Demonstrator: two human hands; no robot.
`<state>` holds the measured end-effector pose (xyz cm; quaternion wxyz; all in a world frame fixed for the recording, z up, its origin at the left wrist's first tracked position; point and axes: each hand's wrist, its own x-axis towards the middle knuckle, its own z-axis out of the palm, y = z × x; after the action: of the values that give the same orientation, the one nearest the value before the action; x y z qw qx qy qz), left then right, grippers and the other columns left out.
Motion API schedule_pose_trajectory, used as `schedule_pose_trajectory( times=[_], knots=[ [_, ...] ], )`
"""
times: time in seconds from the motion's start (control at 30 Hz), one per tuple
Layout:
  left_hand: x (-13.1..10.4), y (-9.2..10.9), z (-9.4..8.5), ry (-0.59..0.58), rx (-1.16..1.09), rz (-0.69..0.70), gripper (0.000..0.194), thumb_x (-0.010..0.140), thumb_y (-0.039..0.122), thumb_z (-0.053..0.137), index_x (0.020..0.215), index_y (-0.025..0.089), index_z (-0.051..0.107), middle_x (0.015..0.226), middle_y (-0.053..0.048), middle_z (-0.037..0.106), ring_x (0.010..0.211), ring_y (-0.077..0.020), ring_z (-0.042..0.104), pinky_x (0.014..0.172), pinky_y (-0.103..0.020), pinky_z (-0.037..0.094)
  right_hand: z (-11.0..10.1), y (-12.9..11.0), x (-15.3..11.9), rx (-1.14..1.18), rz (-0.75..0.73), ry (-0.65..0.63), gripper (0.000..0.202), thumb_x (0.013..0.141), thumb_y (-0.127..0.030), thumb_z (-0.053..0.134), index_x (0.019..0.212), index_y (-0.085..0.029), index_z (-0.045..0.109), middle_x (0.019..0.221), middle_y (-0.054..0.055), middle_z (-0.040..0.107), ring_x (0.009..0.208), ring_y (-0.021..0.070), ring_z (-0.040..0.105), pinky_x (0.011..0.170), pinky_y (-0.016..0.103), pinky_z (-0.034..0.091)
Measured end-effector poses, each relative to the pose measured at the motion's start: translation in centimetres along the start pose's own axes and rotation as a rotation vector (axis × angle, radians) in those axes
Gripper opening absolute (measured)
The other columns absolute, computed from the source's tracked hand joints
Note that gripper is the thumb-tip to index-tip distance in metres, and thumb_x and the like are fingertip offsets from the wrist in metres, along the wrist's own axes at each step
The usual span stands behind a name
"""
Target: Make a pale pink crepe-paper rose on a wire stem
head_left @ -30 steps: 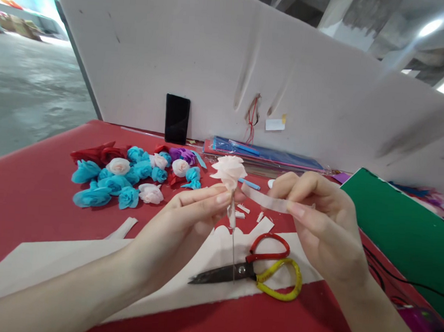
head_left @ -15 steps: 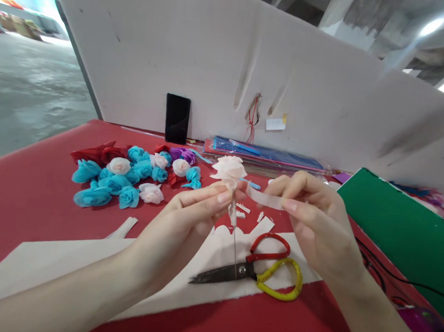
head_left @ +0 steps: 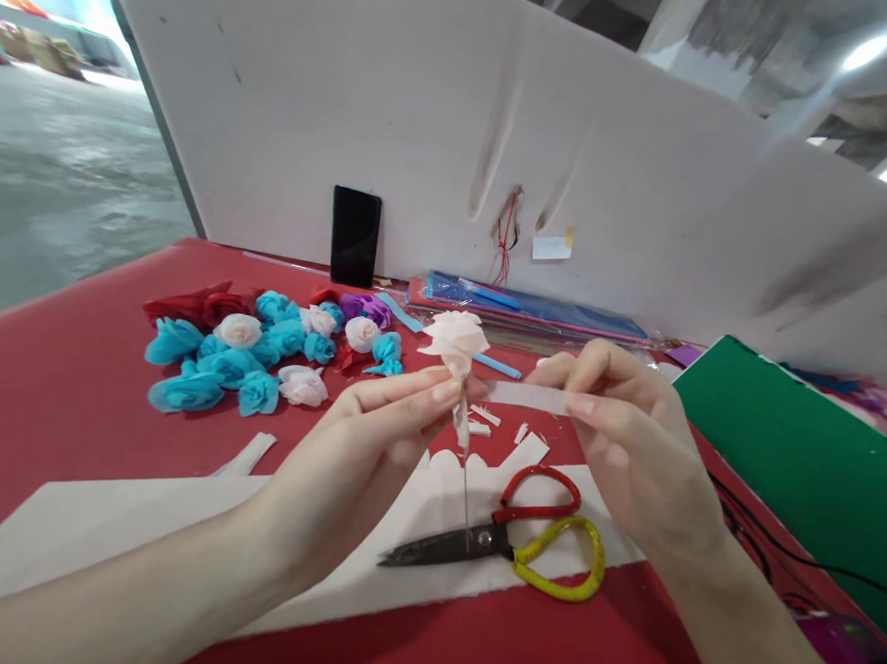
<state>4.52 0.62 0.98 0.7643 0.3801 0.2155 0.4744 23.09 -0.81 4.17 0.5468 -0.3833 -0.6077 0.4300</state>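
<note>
A pale pink paper flower (head_left: pixel 455 339) on a thin wire stem stands upright between the closed thumb and fingers of my left hand (head_left: pixel 365 447), which pinch it just under the bloom. From that pinch a narrow pale strip (head_left: pixel 526 396) runs almost level to the right. Its far end is gripped by the thumb and fingertips of my right hand (head_left: pixel 636 444). Below, scissors (head_left: pixel 485 540) with one red and one yellow handle lie on a large white paper sheet (head_left: pixel 368 588). The wire's lower end overlaps the blades in view.
Blue, white, red and purple paper flowers (head_left: pixel 231 368) lie at the left on the red table (head_left: pixel 64 389). A black phone (head_left: pixel 354 236) leans on the white panel. Wrapped coloured sheets (head_left: pixel 565 314) lie along it. A green board (head_left: pixel 797 454) is at the right, beside dark cables.
The strip, curved and sagging before, is now straighter and more level. The flower has tilted slightly and its stem's lower end has shifted a little left.
</note>
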Motion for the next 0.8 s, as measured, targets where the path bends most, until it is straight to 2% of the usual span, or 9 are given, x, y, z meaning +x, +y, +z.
schedule_pose_trajectory(
  times=[0.13,0.17,0.23,0.3,0.33,0.4,0.5,0.6,0.8],
  knots=[
    [0.2,0.3,-0.1,0.025,0.002,0.034,0.012,0.083,0.025,0.071,0.075,0.020,0.078,0.070,0.000,0.068,0.079,-0.0162,0.060,0.091,-0.027,0.049,0.1,0.3,0.0,-0.108,-0.045,-0.006,0.016,0.080,-0.013,0.058,0.067,-0.022,0.055,0.083,0.000,0.071,0.074,0.0172,0.062,0.066,0.031,0.047],
    [0.2,0.3,-0.2,0.037,0.007,0.044,0.013,0.084,0.025,0.072,0.073,0.020,0.078,0.072,0.001,0.068,0.081,-0.0160,0.060,0.091,-0.026,0.048,0.3,0.3,-0.1,-0.193,-0.102,0.058,0.014,0.082,-0.014,0.060,0.071,-0.023,0.058,0.089,0.001,0.071,0.081,0.0190,0.063,0.070,0.033,0.048],
    [0.3,0.2,-0.3,0.074,0.021,0.070,0.014,0.083,0.027,0.073,0.071,0.022,0.078,0.077,0.001,0.070,0.094,-0.0170,0.061,0.094,-0.023,0.045,0.7,0.4,-0.5,-0.434,-0.305,0.287,0.009,0.083,-0.016,0.066,0.081,-0.025,0.064,0.096,0.003,0.069,0.093,0.0219,0.062,0.080,0.037,0.047],
    [0.2,0.1,-0.4,0.117,0.034,0.091,0.015,0.083,0.028,0.074,0.070,0.023,0.077,0.084,0.002,0.072,0.109,-0.0174,0.058,0.098,-0.020,0.041,1.2,0.4,-1.2,-0.668,-0.562,0.496,0.015,0.083,-0.016,0.071,0.089,-0.028,0.066,0.094,0.003,0.064,0.090,0.0226,0.059,0.082,0.039,0.046],
    [0.0,0.0,-0.3,0.129,0.043,0.093,0.014,0.084,0.029,0.074,0.071,0.024,0.077,0.086,0.002,0.073,0.114,-0.0173,0.057,0.099,-0.019,0.040,1.6,0.3,-1.5,-0.740,-0.645,0.529,0.018,0.083,-0.014,0.071,0.091,-0.029,0.066,0.092,0.003,0.063,0.086,0.0224,0.059,0.081,0.039,0.047],
    [-0.3,-0.1,-0.1,0.128,0.062,0.086,0.010,0.085,0.031,0.073,0.078,0.025,0.078,0.091,0.003,0.074,0.118,-0.0176,0.055,0.099,-0.020,0.040,2.4,0.2,-2.2,-0.832,-0.714,0.369,0.021,0.083,-0.011,0.071,0.091,-0.030,0.065,0.081,0.002,0.065,0.075,0.0209,0.060,0.071,0.037,0.048],
    [-0.8,-0.3,0.4,0.069,0.084,0.091,0.013,0.086,0.031,0.071,0.076,0.025,0.077,0.089,0.002,0.073,0.112,-0.0181,0.058,0.094,-0.021,0.044,3.5,0.1,-2.5,-0.884,-0.657,0.219,0.007,0.085,-0.017,0.071,0.084,-0.023,0.066,0.069,0.002,0.069,0.061,0.0171,0.060,0.059,0.033,0.048],
    [-1.1,-0.4,0.6,0.040,0.138,0.106,0.022,0.087,0.033,0.070,0.069,0.023,0.075,0.085,0.002,0.071,0.104,-0.0175,0.059,0.088,-0.020,0.047,4.2,0.3,-2.3,-0.873,-0.596,0.178,0.009,0.086,-0.023,0.071,0.081,-0.016,0.069,0.067,0.004,0.072,0.057,0.0146,0.063,0.056,0.028,0.049],
    [-1.3,-0.8,0.5,0.031,0.204,0.128,0.017,0.088,0.034,0.069,0.077,0.026,0.079,0.084,0.002,0.072,0.101,-0.0165,0.059,0.090,-0.020,0.047,4.5,0.8,-2.5,-0.854,-0.577,0.187,0.013,0.083,-0.011,0.069,0.070,-0.012,0.071,0.060,0.002,0.070,0.047,0.0087,0.054,0.048,0.022,0.043]
  ],
)
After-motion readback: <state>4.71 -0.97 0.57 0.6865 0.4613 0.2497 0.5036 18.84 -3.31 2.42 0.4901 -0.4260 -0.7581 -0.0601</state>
